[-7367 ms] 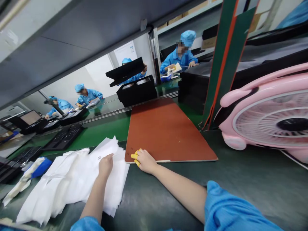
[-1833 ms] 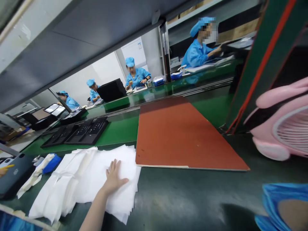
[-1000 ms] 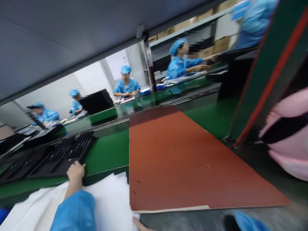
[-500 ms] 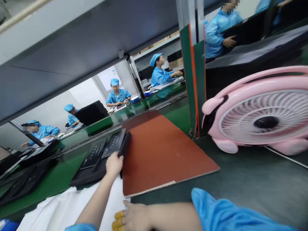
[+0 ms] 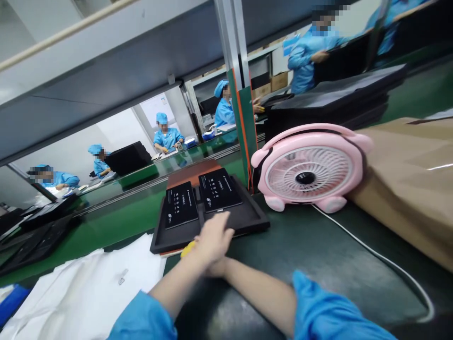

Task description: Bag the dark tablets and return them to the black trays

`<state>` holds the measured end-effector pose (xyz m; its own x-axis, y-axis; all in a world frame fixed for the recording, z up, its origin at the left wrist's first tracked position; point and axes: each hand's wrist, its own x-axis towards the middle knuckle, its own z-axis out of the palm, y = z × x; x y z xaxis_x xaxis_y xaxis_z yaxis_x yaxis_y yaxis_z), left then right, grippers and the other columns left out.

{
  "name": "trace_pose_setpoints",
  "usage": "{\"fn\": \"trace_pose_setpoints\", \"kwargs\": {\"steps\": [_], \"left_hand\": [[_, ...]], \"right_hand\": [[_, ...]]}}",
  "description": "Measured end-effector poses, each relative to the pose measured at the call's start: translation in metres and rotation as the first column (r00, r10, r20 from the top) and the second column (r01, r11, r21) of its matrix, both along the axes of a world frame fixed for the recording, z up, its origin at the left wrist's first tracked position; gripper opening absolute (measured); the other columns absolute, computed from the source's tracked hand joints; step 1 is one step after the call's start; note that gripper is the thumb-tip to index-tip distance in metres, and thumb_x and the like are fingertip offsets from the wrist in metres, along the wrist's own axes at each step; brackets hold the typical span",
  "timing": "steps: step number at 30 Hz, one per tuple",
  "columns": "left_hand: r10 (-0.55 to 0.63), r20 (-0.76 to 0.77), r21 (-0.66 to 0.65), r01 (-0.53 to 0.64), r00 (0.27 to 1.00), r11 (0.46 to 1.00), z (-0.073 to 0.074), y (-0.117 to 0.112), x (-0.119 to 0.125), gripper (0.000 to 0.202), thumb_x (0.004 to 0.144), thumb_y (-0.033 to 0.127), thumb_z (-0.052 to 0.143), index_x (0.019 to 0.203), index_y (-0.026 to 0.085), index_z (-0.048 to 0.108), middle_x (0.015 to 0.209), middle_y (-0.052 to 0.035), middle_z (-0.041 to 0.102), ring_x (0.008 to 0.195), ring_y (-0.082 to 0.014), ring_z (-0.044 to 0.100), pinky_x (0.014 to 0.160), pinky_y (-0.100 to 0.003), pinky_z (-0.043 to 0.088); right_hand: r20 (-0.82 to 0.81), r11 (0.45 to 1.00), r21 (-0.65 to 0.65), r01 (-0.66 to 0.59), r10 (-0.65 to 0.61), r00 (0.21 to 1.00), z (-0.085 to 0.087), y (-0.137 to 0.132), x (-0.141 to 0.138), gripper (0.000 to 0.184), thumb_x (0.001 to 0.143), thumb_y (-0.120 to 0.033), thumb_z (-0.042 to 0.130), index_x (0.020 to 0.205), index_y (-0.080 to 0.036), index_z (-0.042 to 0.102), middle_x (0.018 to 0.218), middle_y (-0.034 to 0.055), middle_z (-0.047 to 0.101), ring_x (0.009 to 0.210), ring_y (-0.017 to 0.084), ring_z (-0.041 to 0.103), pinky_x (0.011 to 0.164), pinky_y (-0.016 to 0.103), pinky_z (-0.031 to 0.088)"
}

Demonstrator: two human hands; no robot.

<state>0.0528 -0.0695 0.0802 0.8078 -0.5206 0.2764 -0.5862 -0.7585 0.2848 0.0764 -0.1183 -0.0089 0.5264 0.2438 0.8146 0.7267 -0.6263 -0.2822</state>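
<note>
A black tray [image 5: 247, 222] holding two flat black devices [image 5: 181, 205] [image 5: 219, 190] lies on the red board [image 5: 193, 172] in front of me. My left hand [image 5: 212, 233] lies over the tray's near rim with its fingers stretched flat. My right hand [image 5: 212, 270] crosses under the left wrist and is mostly hidden. Only a yellow-capped fingertip [image 5: 187, 249] of it shows, at the tray's near edge. A pile of white sheets [image 5: 95, 288] lies left of the tray.
A pink fan [image 5: 307, 172] stands right of the tray, its white cable [image 5: 371, 250] trailing across the dark bench. A brown cardboard box [image 5: 406, 174] lies at far right. More black trays [image 5: 38, 231] ride the green conveyor [image 5: 116, 222] at left. People in blue work beyond it.
The black tray has been pulled off the conveyor and now covers most of the red board. My left hand came along with it, and my right hand moved under my left wrist.
</note>
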Motion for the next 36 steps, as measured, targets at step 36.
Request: {"fn": "trace_pose_setpoints", "kwargs": {"steps": [36], "left_hand": [[0.718,-0.386,-0.622,-0.738,0.58,0.262,-0.046,0.263,-0.026,0.013,0.077,0.026,0.04,0.066,0.019,0.041,0.057,0.0029,0.042,0.057,-0.0118,0.043,0.058,-0.022,0.036]], "right_hand": [[-0.004,0.994,0.014,0.111,-0.111,0.994,-0.02,-0.045,-0.014,0.021,0.083,-0.028,0.046,0.091,-0.021,0.064,0.09,0.0046,0.066,0.083,0.019,0.057,0.077,0.034,0.04]]}}
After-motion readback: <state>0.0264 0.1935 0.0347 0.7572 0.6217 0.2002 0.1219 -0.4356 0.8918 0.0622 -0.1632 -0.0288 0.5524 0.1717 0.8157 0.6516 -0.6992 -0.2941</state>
